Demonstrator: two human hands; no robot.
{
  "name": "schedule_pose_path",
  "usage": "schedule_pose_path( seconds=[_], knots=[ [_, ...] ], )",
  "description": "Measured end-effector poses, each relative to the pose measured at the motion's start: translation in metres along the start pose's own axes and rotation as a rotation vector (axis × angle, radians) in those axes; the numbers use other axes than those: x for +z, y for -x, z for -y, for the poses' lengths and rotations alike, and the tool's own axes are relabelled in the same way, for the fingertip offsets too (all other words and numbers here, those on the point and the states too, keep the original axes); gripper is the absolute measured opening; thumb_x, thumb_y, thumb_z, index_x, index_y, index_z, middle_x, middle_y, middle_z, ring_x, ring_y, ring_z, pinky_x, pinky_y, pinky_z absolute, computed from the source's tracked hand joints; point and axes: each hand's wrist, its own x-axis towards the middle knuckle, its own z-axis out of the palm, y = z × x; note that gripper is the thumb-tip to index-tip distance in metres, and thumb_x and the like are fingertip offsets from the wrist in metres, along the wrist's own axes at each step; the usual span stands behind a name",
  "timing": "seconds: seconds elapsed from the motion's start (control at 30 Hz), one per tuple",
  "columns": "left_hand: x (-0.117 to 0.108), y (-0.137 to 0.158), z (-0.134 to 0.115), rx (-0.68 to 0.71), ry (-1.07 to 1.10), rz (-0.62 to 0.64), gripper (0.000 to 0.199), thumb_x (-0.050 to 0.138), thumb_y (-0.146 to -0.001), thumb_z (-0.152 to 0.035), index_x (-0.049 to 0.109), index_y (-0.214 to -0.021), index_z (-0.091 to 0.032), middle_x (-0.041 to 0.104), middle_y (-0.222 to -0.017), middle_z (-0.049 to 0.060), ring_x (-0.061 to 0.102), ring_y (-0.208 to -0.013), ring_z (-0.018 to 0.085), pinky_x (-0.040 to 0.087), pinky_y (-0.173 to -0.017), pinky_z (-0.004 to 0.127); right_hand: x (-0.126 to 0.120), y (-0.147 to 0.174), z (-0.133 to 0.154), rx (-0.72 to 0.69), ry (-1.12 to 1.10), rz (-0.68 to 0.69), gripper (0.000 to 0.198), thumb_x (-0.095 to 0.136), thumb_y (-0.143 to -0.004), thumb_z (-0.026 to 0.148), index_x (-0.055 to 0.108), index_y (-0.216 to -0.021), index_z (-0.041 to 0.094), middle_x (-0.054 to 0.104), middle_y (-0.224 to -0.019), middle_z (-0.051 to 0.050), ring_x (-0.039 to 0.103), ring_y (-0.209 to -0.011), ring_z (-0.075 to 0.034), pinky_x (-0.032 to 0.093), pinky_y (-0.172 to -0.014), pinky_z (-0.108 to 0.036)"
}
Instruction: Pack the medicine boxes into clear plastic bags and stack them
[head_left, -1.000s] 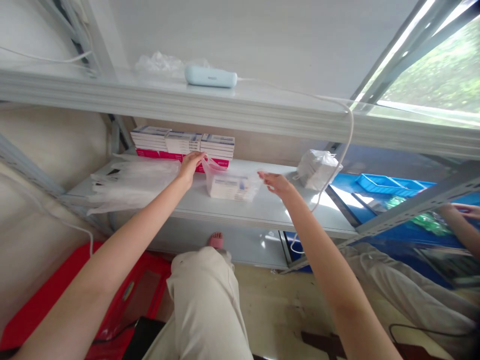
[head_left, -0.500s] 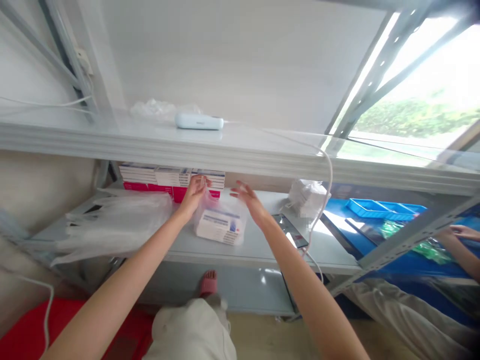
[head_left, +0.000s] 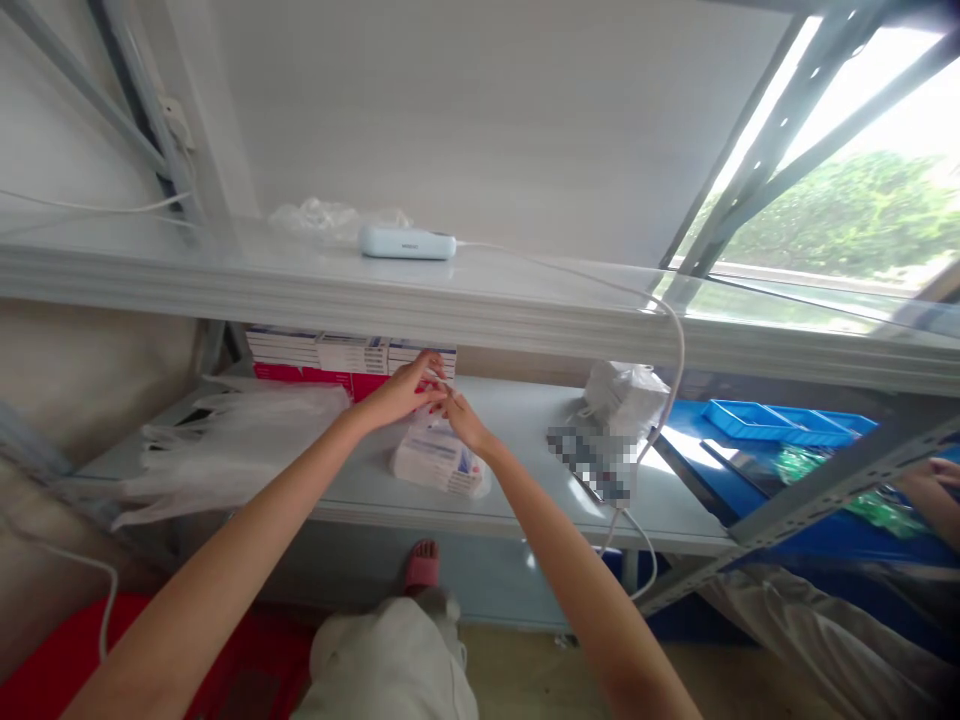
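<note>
The left hand (head_left: pixel 415 390) and the right hand (head_left: pixel 462 416) meet, fingers closed on the gathered top of a clear plastic bag (head_left: pixel 435 460) that sits on the lower shelf (head_left: pixel 517 405) with white boxes inside. Right behind the left hand stands a stack of boxes (head_left: pixel 349 354), white over red, and the upper shelf (head_left: pixel 525 335) crosses in front of the stack's top. To the left, a pile of flat plastic bags (head_left: pixel 247 440) takes up that end and hangs past the front edge. On the right, well apart from the hands, are a wrapped bundle (head_left: pixel 619 398) and a dark flat thing (head_left: pixel 589 465) (its surface is blurred out). A white cord (head_left: pixel 680 350) droops from the upper shelf, where a pale blue device (head_left: pixel 407 243) lies beside crumpled plastic (head_left: pixel 322 218). Farther right, a blue tray (head_left: pixel 787 422) and a green packet (head_left: pixel 862 500) lie near another person's hand (head_left: pixel 941 472).
</note>
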Motion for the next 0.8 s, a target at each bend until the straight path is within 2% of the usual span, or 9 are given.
schedule_pose_path(
  seconds=[0.13, 0.2, 0.33, 0.43, 0.47, 0.57, 0.67, 0.73, 0.8],
  knots=[
    [-0.013, 0.009, 0.014, -0.027, -0.109, -0.019, 0.005, 0.06, -0.075, -0.015, 0.057, -0.075, -0.019, 0.066, -0.079, 0.002, 0.064, -0.077, 0.018, 0.049, -0.075, 0.028, -0.005, 0.005, 0.012, 0.042, -0.041, 0.051, 0.042, 0.03, -0.093, 0.056, 0.053, -0.09, 0.021, 0.06, -0.084, -0.003, 0.056, -0.079, -0.017, 0.044, -0.076, -0.03],
    [-0.015, 0.011, 0.016, 0.009, -0.233, -0.039, 0.01, 0.056, -0.077, -0.013, 0.057, -0.07, -0.019, 0.065, -0.075, 0.001, 0.062, -0.076, 0.018, 0.047, -0.078, 0.03, -0.006, 0.007, 0.015, 0.045, -0.065, 0.032, 0.04, 0.034, -0.092, 0.058, 0.051, -0.091, 0.022, 0.059, -0.084, -0.003, 0.057, -0.078, -0.017, 0.044, -0.075, -0.03],
    [-0.007, 0.014, 0.014, 0.122, -0.329, -0.085, 0.011, 0.051, -0.083, -0.013, 0.057, -0.078, -0.02, 0.063, -0.084, 0.003, 0.06, -0.084, 0.02, 0.046, -0.083, 0.032, -0.005, 0.013, 0.011, 0.064, -0.082, -0.022, 0.046, 0.036, -0.088, 0.065, 0.054, -0.085, 0.022, 0.057, -0.075, -0.001, 0.056, -0.071, -0.017, 0.045, -0.071, -0.031],
    [0.015, 0.017, 0.018, 0.127, -0.213, -0.185, 0.007, 0.057, -0.083, -0.019, 0.056, -0.09, -0.021, 0.061, -0.095, 0.004, 0.059, -0.094, 0.02, 0.045, -0.088, 0.033, -0.005, 0.017, 0.006, 0.074, -0.124, -0.062, 0.051, 0.04, -0.084, 0.071, 0.051, -0.071, 0.022, 0.053, -0.067, 0.0, 0.053, -0.068, -0.016, 0.045, -0.068, -0.03],
    [0.023, 0.019, 0.021, 0.097, -0.141, -0.2, 0.019, 0.064, -0.079, -0.022, 0.055, -0.096, -0.021, 0.061, -0.1, 0.005, 0.059, -0.096, 0.02, 0.046, -0.088, 0.033, -0.006, 0.018, 0.005, 0.071, -0.142, -0.065, 0.052, 0.041, -0.082, 0.072, 0.051, -0.069, 0.022, 0.052, -0.067, 0.0, 0.052, -0.068, -0.016, 0.045, -0.067, -0.029],
    [0.042, 0.021, 0.034, -0.026, 0.042, -0.111, 0.045, 0.076, -0.067, -0.024, 0.054, -0.107, -0.02, 0.063, -0.104, 0.007, 0.061, -0.095, 0.02, 0.048, -0.083, 0.031, -0.012, 0.022, 0.002, 0.049, -0.138, -0.016, 0.053, 0.043, -0.079, 0.074, 0.051, -0.069, 0.022, 0.05, -0.067, 0.0, 0.049, -0.067, -0.015, 0.042, -0.065, -0.028],
    [0.043, 0.022, 0.044, -0.138, 0.055, 0.019, 0.017, 0.07, -0.072, -0.028, 0.061, -0.082, -0.017, 0.065, -0.078, 0.003, 0.062, -0.078, 0.02, 0.048, -0.074, 0.03, -0.023, 0.029, 0.0, -0.028, -0.047, 0.071, 0.051, 0.04, -0.085, 0.068, 0.053, -0.069, 0.021, 0.05, -0.066, 0.0, 0.049, -0.066, -0.016, 0.041, -0.066, -0.029],
    [0.036, 0.024, 0.045, -0.171, 0.074, 0.068, 0.015, 0.066, -0.074, -0.029, 0.061, -0.069, -0.017, 0.062, -0.069, 0.002, 0.06, -0.073, 0.019, 0.046, -0.07, 0.028, -0.031, 0.034, 0.0, -0.109, 0.067, 0.119, 0.045, 0.04, -0.09, 0.058, 0.056, -0.069, 0.021, 0.054, -0.069, -0.002, 0.052, -0.07, -0.017, 0.042, -0.069, -0.03],
    [0.03, 0.027, 0.044, -0.182, 0.171, 0.122, 0.016, 0.065, -0.074, -0.032, 0.062, -0.071, -0.017, 0.063, -0.072, 0.003, 0.06, -0.075, 0.018, 0.045, -0.069, 0.027, -0.038, 0.037, 0.001, -0.204, 0.197, 0.143, 0.036, 0.042, -0.093, 0.043, 0.061, -0.073, 0.02, 0.061, -0.079, -0.004, 0.056, -0.078, -0.018, 0.042, -0.075, -0.031]
  ],
)
